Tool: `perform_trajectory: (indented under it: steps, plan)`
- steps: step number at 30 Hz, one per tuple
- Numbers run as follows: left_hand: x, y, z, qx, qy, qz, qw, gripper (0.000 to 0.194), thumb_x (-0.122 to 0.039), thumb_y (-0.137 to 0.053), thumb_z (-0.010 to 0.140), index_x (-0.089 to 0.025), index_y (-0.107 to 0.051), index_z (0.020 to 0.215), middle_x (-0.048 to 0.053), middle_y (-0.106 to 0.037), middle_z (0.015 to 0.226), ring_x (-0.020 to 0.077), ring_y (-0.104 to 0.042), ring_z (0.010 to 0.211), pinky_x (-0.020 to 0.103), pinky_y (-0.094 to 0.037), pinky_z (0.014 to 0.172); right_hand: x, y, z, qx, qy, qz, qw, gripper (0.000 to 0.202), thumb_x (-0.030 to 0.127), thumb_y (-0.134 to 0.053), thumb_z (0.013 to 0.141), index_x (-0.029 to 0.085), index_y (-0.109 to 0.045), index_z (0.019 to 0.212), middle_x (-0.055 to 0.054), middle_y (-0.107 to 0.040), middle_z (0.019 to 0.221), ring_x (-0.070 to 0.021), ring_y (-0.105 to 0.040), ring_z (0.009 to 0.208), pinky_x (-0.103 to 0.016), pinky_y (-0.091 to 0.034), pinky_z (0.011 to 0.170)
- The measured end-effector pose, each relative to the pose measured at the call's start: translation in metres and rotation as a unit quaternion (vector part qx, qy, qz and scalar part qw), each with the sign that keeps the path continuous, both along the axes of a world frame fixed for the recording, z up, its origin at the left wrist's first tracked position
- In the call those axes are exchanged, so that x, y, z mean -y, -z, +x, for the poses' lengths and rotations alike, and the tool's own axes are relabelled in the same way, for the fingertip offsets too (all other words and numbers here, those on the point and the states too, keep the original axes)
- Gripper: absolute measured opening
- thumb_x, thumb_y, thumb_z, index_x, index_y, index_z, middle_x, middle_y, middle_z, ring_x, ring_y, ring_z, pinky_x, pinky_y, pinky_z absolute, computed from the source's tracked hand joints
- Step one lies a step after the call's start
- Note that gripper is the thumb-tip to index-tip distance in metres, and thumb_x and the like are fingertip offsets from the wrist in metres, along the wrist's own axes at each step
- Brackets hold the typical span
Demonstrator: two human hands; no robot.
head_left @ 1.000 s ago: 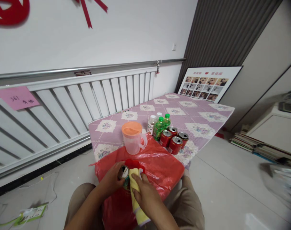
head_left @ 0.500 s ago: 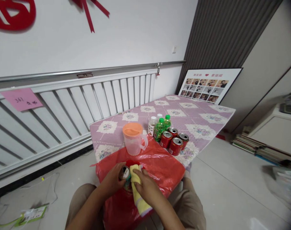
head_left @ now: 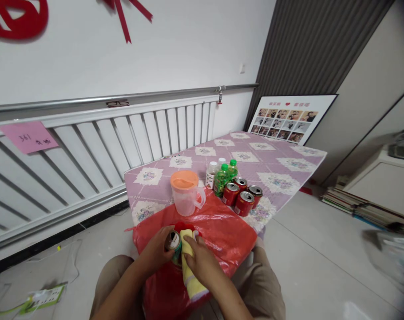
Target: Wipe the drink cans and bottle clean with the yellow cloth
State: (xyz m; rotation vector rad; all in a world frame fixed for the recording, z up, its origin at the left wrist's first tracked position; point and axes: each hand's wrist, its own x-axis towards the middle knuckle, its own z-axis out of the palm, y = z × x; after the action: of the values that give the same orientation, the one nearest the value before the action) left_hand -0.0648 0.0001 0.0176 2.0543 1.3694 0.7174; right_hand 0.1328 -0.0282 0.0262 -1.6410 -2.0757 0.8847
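Observation:
My left hand is wrapped round a green can, whose opened silver top faces up. Against the can's right side, my right hand grips a folded yellow cloth. Both hands are over a red plastic bag spread across the near end of the table. Just beyond them stands a clear pitcher with an orange lid. To its right are several bottles, two with green caps, and several red cans with silver tops.
The table has a purple flowered cloth and reaches away to the right. A white radiator runs along its far left side. A photo board leans beyond the far end, and a power strip lies on the floor.
My right hand and the lower end of the yellow cloth have shifted slightly left. My left hand still holds the green can in nearly the same spot.

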Motion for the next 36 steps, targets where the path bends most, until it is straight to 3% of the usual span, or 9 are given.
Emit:
perform_trajectory:
  steps: [5,10,15,21,25,36]
  plan:
    - [0.000,-0.001,0.000,0.019,0.005,-0.002,1.000,0.067,-0.008,-0.057,0.062,-0.021,-0.049,0.127,0.011,-0.060,0.129,0.0258,-0.057,0.119,0.044,-0.044,0.106,0.024,-0.004,0.001,0.006,-0.010,-0.033,0.999,0.057,0.015,-0.052,0.083,0.020,-0.048,0.139,-0.018,-0.044,0.145,-0.0270,-0.041,0.137,-0.035,-0.037,0.106]
    - [-0.001,0.002,-0.001,0.024,-0.001,0.004,1.000,0.066,-0.009,-0.058,0.062,-0.021,-0.051,0.127,0.010,-0.061,0.129,0.0271,-0.057,0.120,0.045,-0.044,0.106,0.035,-0.009,0.002,-0.011,-0.031,-0.030,0.999,0.057,0.013,-0.052,0.082,0.021,-0.050,0.139,-0.016,-0.048,0.143,-0.0247,-0.042,0.136,-0.033,-0.035,0.109]
    - [-0.001,0.002,-0.002,0.021,-0.006,0.004,1.000,0.068,-0.007,-0.058,0.061,-0.023,-0.051,0.126,0.009,-0.061,0.128,0.0269,-0.057,0.119,0.044,-0.045,0.105,0.025,-0.004,0.005,-0.019,-0.009,-0.023,1.000,0.056,0.015,-0.053,0.082,0.022,-0.051,0.137,-0.014,-0.047,0.144,-0.0245,-0.042,0.136,-0.034,-0.036,0.108]
    - [-0.001,0.004,-0.002,0.013,0.001,0.012,1.000,0.067,-0.006,-0.057,0.061,-0.021,-0.050,0.126,0.010,-0.060,0.130,0.0265,-0.057,0.120,0.044,-0.044,0.105,0.002,0.001,0.004,-0.018,0.007,-0.003,1.000,0.054,0.018,-0.053,0.084,0.018,-0.050,0.137,-0.016,-0.051,0.137,-0.0226,-0.054,0.123,-0.030,-0.040,0.102]
    - [-0.001,0.005,-0.002,0.007,0.003,0.010,1.000,0.066,-0.007,-0.058,0.062,-0.020,-0.050,0.126,0.012,-0.060,0.130,0.0271,-0.057,0.119,0.045,-0.044,0.105,-0.009,0.001,0.000,-0.016,0.010,0.009,1.000,0.053,0.018,-0.053,0.084,0.018,-0.050,0.137,-0.015,-0.049,0.138,-0.0230,-0.050,0.128,-0.031,-0.038,0.103]
    - [0.000,0.005,-0.002,0.015,-0.005,0.010,1.000,0.068,-0.006,-0.057,0.060,-0.022,-0.051,0.126,0.010,-0.061,0.129,0.0277,-0.056,0.121,0.046,-0.043,0.107,0.013,-0.004,-0.002,0.005,0.005,-0.006,1.000,0.053,0.017,-0.052,0.084,0.021,-0.049,0.137,-0.017,-0.047,0.140,-0.0262,-0.048,0.131,-0.034,-0.043,0.100]
